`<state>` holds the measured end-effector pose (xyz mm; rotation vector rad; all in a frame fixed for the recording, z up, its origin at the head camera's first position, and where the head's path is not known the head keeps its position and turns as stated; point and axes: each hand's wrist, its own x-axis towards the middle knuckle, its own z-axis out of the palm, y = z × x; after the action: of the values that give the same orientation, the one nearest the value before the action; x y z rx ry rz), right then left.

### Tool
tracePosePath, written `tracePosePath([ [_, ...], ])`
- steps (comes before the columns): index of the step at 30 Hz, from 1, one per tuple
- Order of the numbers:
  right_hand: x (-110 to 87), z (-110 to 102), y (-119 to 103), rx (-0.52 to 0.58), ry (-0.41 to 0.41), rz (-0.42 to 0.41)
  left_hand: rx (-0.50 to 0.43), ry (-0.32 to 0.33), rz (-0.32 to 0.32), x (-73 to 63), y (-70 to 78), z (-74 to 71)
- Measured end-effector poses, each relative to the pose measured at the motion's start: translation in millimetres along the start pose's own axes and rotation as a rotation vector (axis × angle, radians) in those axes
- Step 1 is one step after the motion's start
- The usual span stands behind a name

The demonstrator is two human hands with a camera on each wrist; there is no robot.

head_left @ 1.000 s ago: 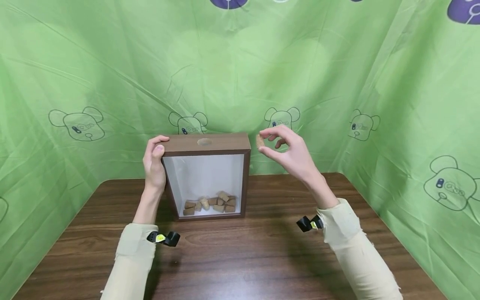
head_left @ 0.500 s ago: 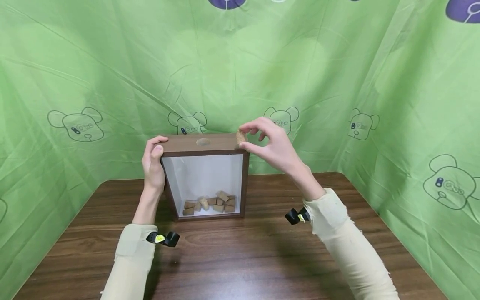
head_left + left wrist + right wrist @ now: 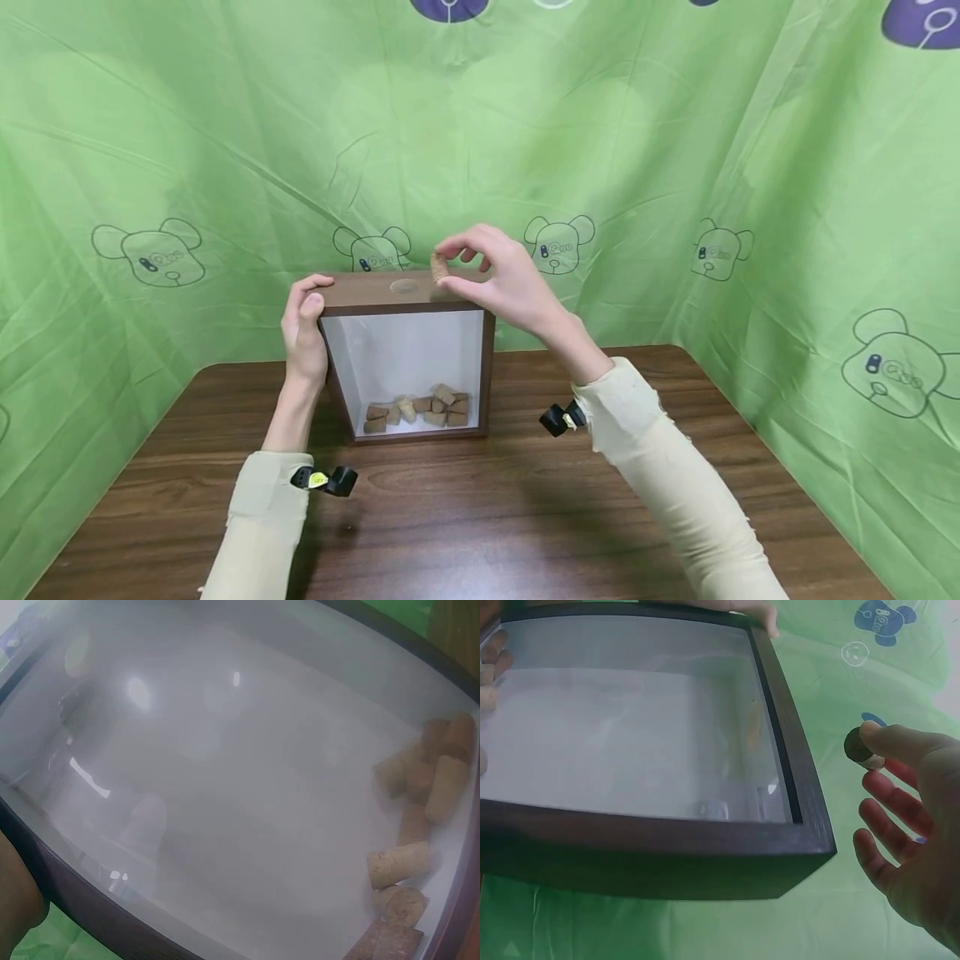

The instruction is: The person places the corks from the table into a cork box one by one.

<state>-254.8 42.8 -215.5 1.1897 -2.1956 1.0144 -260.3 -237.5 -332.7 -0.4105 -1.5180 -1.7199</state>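
A brown wooden-framed shadow box (image 3: 360, 292) with a clear front stands upright on the table, a round hole (image 3: 404, 287) in its top face. My left hand (image 3: 303, 333) grips the box's upper left corner, thumb at the front edge. Between thumb and fingertips my right hand (image 3: 502, 279) pinches a wine cork (image 3: 438, 267), close over the top face just right of the hole. In the right wrist view the cork (image 3: 859, 745) shows its dark round end. Several corks (image 3: 442, 408) lie piled along the bottom inside the box, also seen through the front in the left wrist view.
The dark wood-grain table (image 3: 465, 517) reaches out on both sides of the box. A green curtain (image 3: 465, 125) with printed bear heads hangs behind and around it. Black wrist cameras (image 3: 558, 419) sit at both cuffs.
My right hand has carried the cork leftward, from beside the box's right edge to over its top near the hole. The left hand keeps its grip on the corner.
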Motion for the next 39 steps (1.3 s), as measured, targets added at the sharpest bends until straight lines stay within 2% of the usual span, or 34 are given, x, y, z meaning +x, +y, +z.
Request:
tracePosePath([
  [10, 18.5, 19.7, -6.9, -0.027, -0.095, 0.049, 0.019, 0.010, -0.005, -0.6, 0.7, -1.1],
  [19, 27.6, 37.6, -6.0, -0.071, -0.142, 0.054, 0.023, 0.003, -0.015, 0.2, 0.5, -0.7],
  [33, 34.0, 52.0, -9.0, -0.047, -0.135, 0.111, 0.026, 0.001, -0.025, -0.3, -0.7, -1.7],
  [39, 33.3, 52.8, -10.1, -0.071, -0.134, 0.126, 0.035, 0.003, -0.024, -0.2, -0.4, -2.0],
])
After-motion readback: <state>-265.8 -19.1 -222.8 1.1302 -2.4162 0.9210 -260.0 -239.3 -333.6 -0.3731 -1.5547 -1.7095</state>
